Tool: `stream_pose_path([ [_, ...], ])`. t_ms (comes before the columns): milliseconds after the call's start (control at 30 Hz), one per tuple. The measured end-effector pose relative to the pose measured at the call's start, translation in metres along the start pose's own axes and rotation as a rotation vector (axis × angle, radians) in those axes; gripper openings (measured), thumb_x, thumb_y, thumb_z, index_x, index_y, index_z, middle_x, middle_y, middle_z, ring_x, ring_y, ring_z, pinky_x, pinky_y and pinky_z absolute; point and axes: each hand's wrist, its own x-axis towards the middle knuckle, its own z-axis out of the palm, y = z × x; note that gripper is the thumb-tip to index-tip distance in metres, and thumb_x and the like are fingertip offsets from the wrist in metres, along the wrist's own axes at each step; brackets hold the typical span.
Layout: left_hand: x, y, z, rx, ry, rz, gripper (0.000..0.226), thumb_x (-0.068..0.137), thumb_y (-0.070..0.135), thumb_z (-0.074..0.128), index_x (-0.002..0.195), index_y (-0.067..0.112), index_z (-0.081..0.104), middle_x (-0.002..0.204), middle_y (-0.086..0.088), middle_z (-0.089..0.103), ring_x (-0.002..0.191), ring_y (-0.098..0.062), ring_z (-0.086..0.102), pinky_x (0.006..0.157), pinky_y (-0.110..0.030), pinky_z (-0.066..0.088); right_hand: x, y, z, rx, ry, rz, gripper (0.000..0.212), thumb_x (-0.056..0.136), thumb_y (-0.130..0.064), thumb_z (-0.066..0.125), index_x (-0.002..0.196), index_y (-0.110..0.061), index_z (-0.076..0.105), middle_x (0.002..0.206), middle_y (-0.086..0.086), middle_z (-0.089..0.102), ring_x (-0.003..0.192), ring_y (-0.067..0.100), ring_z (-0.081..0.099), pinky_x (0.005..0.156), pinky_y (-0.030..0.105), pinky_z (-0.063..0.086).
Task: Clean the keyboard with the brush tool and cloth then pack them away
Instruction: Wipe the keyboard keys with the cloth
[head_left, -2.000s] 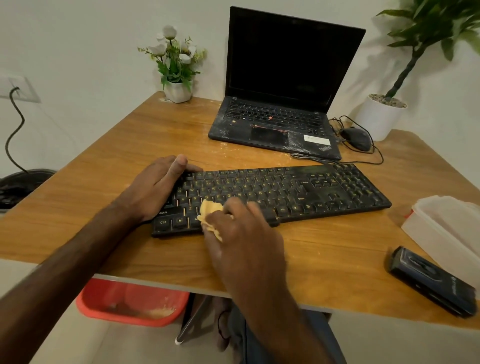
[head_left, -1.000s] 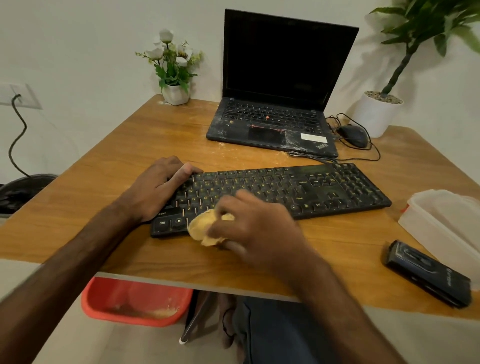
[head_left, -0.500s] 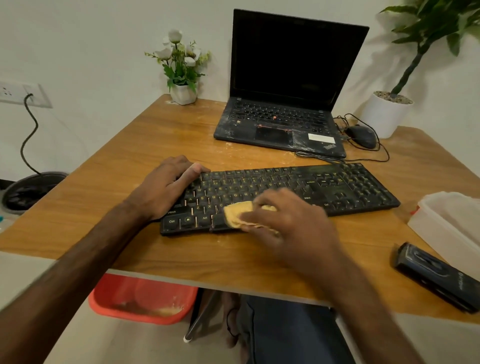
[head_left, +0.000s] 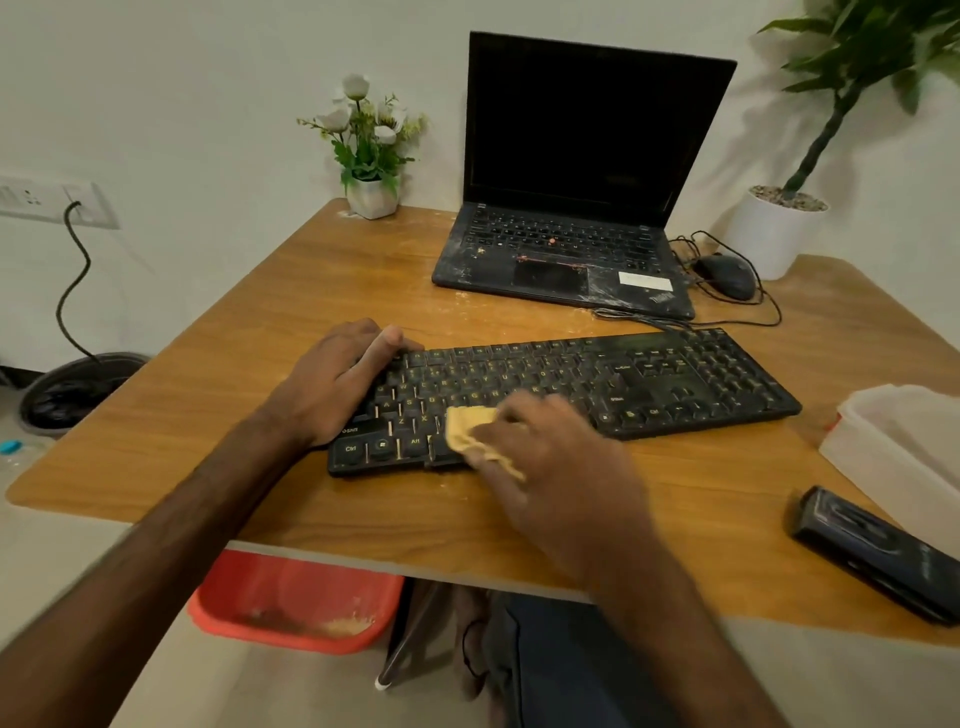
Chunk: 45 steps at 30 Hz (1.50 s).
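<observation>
Right now the black keyboard (head_left: 597, 384) lies across the middle of the worktop (head_left: 249, 332), slanted so that its left end sits closer to the near edge than its right end. A crumpled yellow cloth (head_left: 470, 428) is pressed onto the bottom rows of keys in its left half. The right hand (head_left: 561, 467) bunches the cloth in a closed grip, fingers curled over it, and looks slightly blurred. The left hand (head_left: 332, 384) rests on the keyboard's left end, its grip closed round the far left corner with the thumb laid along the top row.

Near the right corner of the near edge lies a black oblong tool (head_left: 872, 551), apart from the keyboard. Just beyond it, at the right edge, stands a translucent plastic box (head_left: 893, 447). Pale specks dot the wood between the keyboard and an open laptop (head_left: 571, 156) at the far edge, whose screen is dark and whose palm rest is smeared. A black mouse (head_left: 724, 275) with a looped cable lies to the laptop's right, beside a white-potted plant (head_left: 774, 234) at the far right corner. A small pot of white flowers (head_left: 371, 195) stands at the far left corner. A red basin (head_left: 291, 608) sits on the floor under the near edge.
</observation>
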Motion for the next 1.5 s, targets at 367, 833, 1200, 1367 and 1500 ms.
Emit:
stream_pose_path([
  [367,0.000,0.001,0.000,-0.054,0.013,-0.030,0.063,0.099,0.065,0.015,0.113,0.037,0.069,0.103,0.007,0.063,0.105,-0.011,0.055,0.099,-0.043,0.041,-0.027,0.052,-0.017,-0.143,0.082,0.301,0.030,0.087,-0.041,0.062,0.114,-0.027,0.067,0.110,-0.006,0.059,0.094,0.005,0.049,0.067,0.020,0.036],
  [833,-0.004,0.008,0.003,-0.145,0.102,-0.070,0.080,0.098,0.065,0.011,0.108,0.021,0.077,0.097,0.013,0.069,0.097,-0.010,0.063,0.092,-0.040,0.047,0.019,-0.099,0.036,0.082,0.118,0.043,0.016,0.086,-0.033,0.071,0.098,-0.024,0.067,0.095,-0.003,0.057,0.083,0.012,0.057,0.049,0.025,0.051],
  [1200,-0.002,0.005,0.004,-0.138,0.109,-0.096,0.080,0.098,0.070,0.010,0.104,0.027,0.076,0.105,0.006,0.071,0.103,-0.013,0.063,0.096,-0.048,0.047,0.018,-0.090,0.025,0.098,0.049,0.169,0.023,0.083,-0.037,0.074,0.097,-0.020,0.070,0.093,-0.002,0.060,0.076,0.011,0.058,0.050,0.023,0.047],
  [1367,-0.002,0.005,0.004,-0.122,0.112,-0.099,0.081,0.096,0.072,0.009,0.105,0.028,0.076,0.105,0.007,0.069,0.104,-0.011,0.061,0.097,-0.045,0.046,0.020,-0.090,0.018,0.075,0.020,0.070,0.025,0.091,-0.042,0.066,0.110,-0.026,0.067,0.105,-0.005,0.057,0.091,0.010,0.058,0.061,0.026,0.051],
  [1500,-0.003,0.005,0.004,-0.080,0.109,-0.093,0.078,0.098,0.069,0.009,0.107,0.029,0.075,0.105,0.007,0.068,0.103,-0.010,0.060,0.097,-0.046,0.046,0.006,-0.063,0.012,0.078,0.019,0.189,0.039,0.101,-0.047,0.039,0.133,-0.028,0.052,0.127,-0.007,0.050,0.108,0.006,0.049,0.076,0.022,0.040],
])
